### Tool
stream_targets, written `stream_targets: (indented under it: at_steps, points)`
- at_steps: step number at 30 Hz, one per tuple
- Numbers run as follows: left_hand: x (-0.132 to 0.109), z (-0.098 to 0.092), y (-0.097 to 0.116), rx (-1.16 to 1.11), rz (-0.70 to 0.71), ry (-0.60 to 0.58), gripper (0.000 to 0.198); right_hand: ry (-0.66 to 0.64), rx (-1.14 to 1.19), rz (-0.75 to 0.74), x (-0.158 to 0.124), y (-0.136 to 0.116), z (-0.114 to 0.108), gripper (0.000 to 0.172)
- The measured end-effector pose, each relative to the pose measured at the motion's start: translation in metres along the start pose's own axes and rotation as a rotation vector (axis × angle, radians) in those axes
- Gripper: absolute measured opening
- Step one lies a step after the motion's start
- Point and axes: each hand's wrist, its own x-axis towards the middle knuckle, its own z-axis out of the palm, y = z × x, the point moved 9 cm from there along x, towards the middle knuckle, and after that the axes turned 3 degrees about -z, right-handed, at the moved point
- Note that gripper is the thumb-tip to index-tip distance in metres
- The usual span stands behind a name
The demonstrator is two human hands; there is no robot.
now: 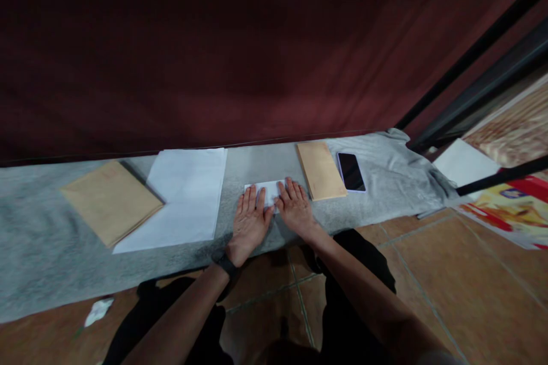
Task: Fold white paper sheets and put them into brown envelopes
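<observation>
Both hands lie flat, side by side, on a small folded white paper (266, 189) on the grey cloth-covered ledge (43, 251). My left hand (249, 223) has its fingers stretched out over the paper's left part; a dark band sits on that wrist. Fingers spread, my right hand (294, 209) presses the paper's right part. Most of the paper is hidden under the hands.
A stack of white sheets (184, 194) lies to the left, and a brown envelope (111, 201) further left. Another brown envelope (321, 170) and a black phone (351, 171) lie to the right. A dark red curtain hangs behind. A crumpled scrap (98, 311) lies on the tiled floor.
</observation>
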Motion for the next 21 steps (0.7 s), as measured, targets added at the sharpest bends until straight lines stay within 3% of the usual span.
stream_targets:
  at_steps: [3,8,21]
  points:
    - [-0.001,0.002,0.0,0.0,0.002,0.016,0.06,-0.006,0.017,-0.024,0.003,-0.006,-0.005,0.054]
    - [0.001,0.006,0.0,0.002,-0.002,-0.026,0.057,-0.065,0.119,-0.209,0.005,-0.034,-0.001,0.054]
    - [-0.006,-0.005,-0.027,-0.015,-0.032,0.008,0.062,-0.07,0.012,-0.062,0.001,-0.015,0.007,0.056]
